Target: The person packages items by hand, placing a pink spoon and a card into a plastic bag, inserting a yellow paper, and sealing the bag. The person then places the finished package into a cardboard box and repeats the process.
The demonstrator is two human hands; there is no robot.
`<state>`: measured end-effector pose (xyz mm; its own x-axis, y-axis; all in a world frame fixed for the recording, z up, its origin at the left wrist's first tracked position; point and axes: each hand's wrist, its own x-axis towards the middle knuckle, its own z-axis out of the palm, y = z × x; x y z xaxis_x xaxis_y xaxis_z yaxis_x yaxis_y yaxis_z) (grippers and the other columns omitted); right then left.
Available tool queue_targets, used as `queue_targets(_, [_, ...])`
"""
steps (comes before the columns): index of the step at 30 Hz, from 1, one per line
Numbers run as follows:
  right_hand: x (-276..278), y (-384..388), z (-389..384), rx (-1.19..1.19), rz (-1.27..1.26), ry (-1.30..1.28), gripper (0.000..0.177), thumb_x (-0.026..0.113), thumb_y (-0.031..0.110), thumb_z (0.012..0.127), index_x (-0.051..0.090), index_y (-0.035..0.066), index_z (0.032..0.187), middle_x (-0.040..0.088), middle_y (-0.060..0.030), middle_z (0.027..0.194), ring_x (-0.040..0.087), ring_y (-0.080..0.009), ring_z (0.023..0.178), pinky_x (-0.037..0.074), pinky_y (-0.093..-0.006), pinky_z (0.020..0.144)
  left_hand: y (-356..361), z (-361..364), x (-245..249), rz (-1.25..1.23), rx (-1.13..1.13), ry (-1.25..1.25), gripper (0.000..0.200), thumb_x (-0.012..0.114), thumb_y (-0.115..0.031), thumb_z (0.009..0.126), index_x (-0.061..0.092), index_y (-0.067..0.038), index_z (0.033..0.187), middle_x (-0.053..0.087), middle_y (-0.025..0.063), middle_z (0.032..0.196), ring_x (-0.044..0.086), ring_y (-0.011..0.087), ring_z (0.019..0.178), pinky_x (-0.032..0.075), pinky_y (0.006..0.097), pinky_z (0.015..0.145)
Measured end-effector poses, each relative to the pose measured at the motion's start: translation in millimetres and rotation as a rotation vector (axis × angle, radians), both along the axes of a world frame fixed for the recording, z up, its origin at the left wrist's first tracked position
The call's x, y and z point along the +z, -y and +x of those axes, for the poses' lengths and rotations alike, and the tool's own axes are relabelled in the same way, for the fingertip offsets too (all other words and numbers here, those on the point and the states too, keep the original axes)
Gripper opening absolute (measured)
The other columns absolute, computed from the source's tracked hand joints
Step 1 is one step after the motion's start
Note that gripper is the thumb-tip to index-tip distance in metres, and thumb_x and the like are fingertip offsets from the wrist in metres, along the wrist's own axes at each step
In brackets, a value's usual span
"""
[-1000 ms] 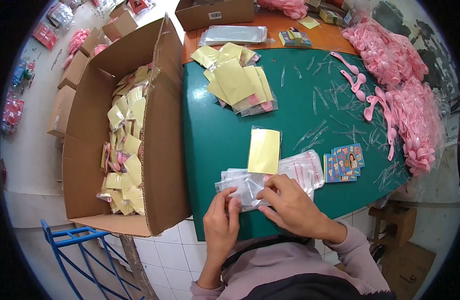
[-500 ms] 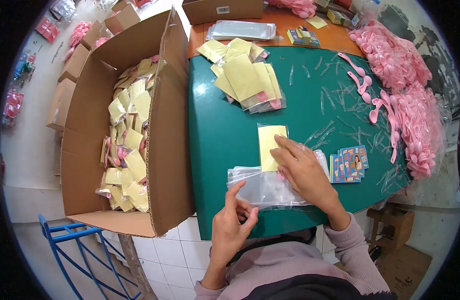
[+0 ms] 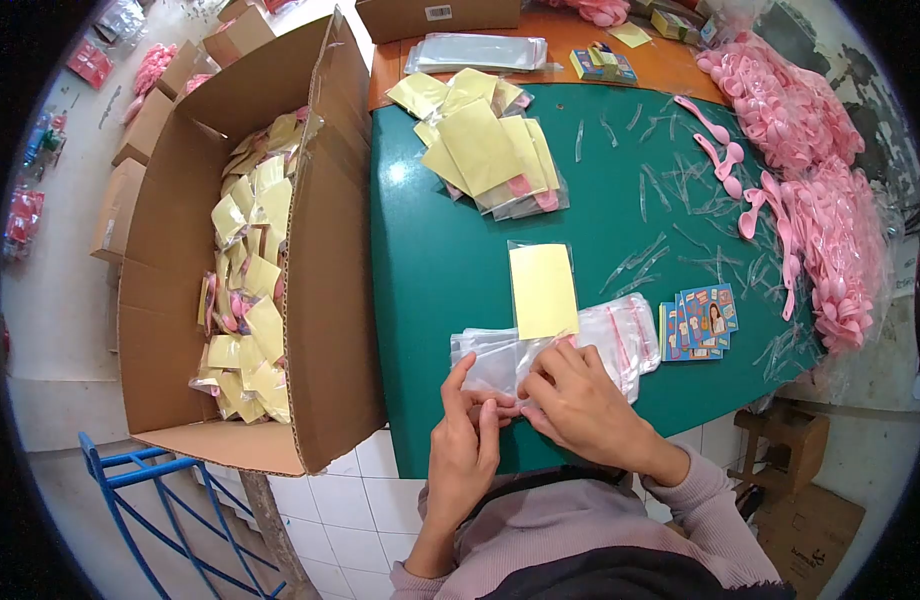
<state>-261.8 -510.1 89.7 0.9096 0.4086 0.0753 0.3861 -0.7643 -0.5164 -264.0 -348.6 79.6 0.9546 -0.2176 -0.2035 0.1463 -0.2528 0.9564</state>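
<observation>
A clear plastic bag with a yellow card in its upper part lies before me on a stack of clear plastic bags. A bit of pink shows just below the card, partly behind my fingers. My right hand is closed at the bag's lower edge, fingers bent and thumb pressed in. Beside it, my left hand has thumb and fingers drawn together at the same edge. The fingertips of both hands nearly meet there. Blue printed cards sit in a small stack to the right.
Filled bags with yellow cards are piled further back on the green table. A large cardboard box of similar bags stands at left. Pink spoons, loose and bagged, line the right side, near scattered clear plastic strips.
My right hand has moved down from the yellow card to the bag's lower edge, uncovering the card. My left hand's fingers have drawn together near the right hand.
</observation>
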Motion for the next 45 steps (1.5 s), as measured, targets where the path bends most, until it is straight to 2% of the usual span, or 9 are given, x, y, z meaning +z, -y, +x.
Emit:
queue_targets(9, [2, 9, 3, 0.084, 0.061, -0.096, 0.022, 0.065, 0.019, 0.072, 0.053, 0.003, 0.083, 0.047, -0.0109, 0.089, 0.047, -0.028, 0.093, 0.034, -0.0395, 0.076, 2, -2, 7, -0.071, -0.024, 0.011, 0.046, 0.04, -0.001, 0.091, 0.02, 0.0, 0.133, 0.061, 0.0128, 0.091, 0.063, 0.0167, 0.081, 0.051, 0.025, 0.066])
queue_targets(14, [5, 10, 0, 0.196, 0.022, 0.087, 0.023, 0.066, 0.02, 0.07, 0.053, 0.004, 0.081, 0.048, -0.0101, 0.086, 0.049, -0.027, 0.089, 0.034, -0.0398, 0.077, 0, 3, 7, -0.074, -0.03, 0.019, 0.045, 0.04, -0.002, 0.091, 0.022, -0.001, 0.132, 0.062, 0.0121, 0.085, 0.063, 0.0159, 0.078, 0.051, 0.0258, 0.065])
queue_targets(17, [10, 10, -5, 0.175, -0.004, 0.106, 0.024, 0.067, 0.02, 0.068, 0.053, 0.004, 0.081, 0.049, -0.0102, 0.086, 0.049, -0.0263, 0.089, 0.035, -0.0403, 0.077, 0, 10, 8, -0.015, -0.099, -0.153, 0.046, 0.041, -0.003, 0.091, 0.023, -0.004, 0.133, 0.064, 0.013, 0.08, 0.064, 0.0164, 0.073, 0.052, 0.0271, 0.064])
queue_targets(19, [11, 11, -6, 0.139, -0.028, 0.113, 0.024, 0.067, 0.02, 0.068, 0.054, 0.004, 0.081, 0.049, -0.01, 0.086, 0.049, -0.0262, 0.089, 0.035, -0.0405, 0.077, 2, 11, 11, -0.046, -0.134, -0.188, 0.046, 0.041, -0.011, 0.093, 0.021, -0.005, 0.134, 0.066, 0.0164, 0.079, 0.066, 0.0224, 0.073, 0.053, 0.0311, 0.067])
queue_targets(29, [5, 7, -5, 0.046, 0.011, 0.118, 0.022, 0.067, 0.018, 0.07, 0.054, 0.006, 0.082, 0.047, -0.0087, 0.086, 0.048, -0.0274, 0.09, 0.035, -0.0412, 0.079, 0, 3, 8, -0.026, -0.158, -0.124, 0.051, 0.04, -0.013, 0.094, 0.016, -0.007, 0.138, 0.065, 0.0177, 0.085, 0.065, 0.025, 0.083, 0.048, 0.0322, 0.078])
queue_targets(35, [3, 5, -6, 0.12, -0.079, 0.226, 0.019, 0.062, 0.019, 0.07, 0.054, 0.004, 0.079, 0.049, -0.0087, 0.082, 0.051, -0.024, 0.083, 0.036, -0.0414, 0.079, 0, 3, -6, -0.23, -0.122, -0.184, 0.05, 0.04, -0.012, 0.094, 0.018, -0.007, 0.138, 0.064, 0.0142, 0.087, 0.063, 0.0172, 0.079, 0.049, 0.0295, 0.075])
queue_targets(40, [0, 2, -8, 0.159, -0.018, 0.284, 0.016, 0.061, 0.017, 0.07, 0.054, 0.004, 0.079, 0.048, -0.008, 0.08, 0.051, -0.0221, 0.081, 0.036, -0.0411, 0.078, 8, 13, -12, -0.451, -0.052, -0.264, 0.052, 0.05, -0.001, 0.088, 0.026, -0.005, 0.134, 0.063, 0.0114, 0.084, 0.06, 0.0106, 0.076, 0.049, 0.0218, 0.067])
queue_targets(43, [6, 9, -10, 0.227, 0.086, 0.228, 0.016, 0.063, 0.015, 0.07, 0.054, 0.004, 0.079, 0.047, -0.0073, 0.08, 0.05, -0.0213, 0.081, 0.036, -0.0389, 0.077, 11, 16, -4, -0.262, 0.037, -0.218, 0.048, 0.051, 0.002, 0.086, 0.031, -0.005, 0.129, 0.063, 0.0097, 0.08, 0.059, 0.0094, 0.072, 0.05, 0.0234, 0.067])
queue_targets(45, [17, 22, -7, 0.276, 0.176, 0.162, 0.017, 0.064, 0.013, 0.069, 0.054, 0.005, 0.079, 0.047, -0.0069, 0.08, 0.05, -0.0212, 0.081, 0.036, -0.0375, 0.076, 10, 15, -8, -0.284, 0.078, -0.205, 0.046, 0.052, 0.002, 0.085, 0.032, -0.004, 0.127, 0.063, 0.0096, 0.08, 0.06, 0.0107, 0.072, 0.05, 0.0228, 0.066])
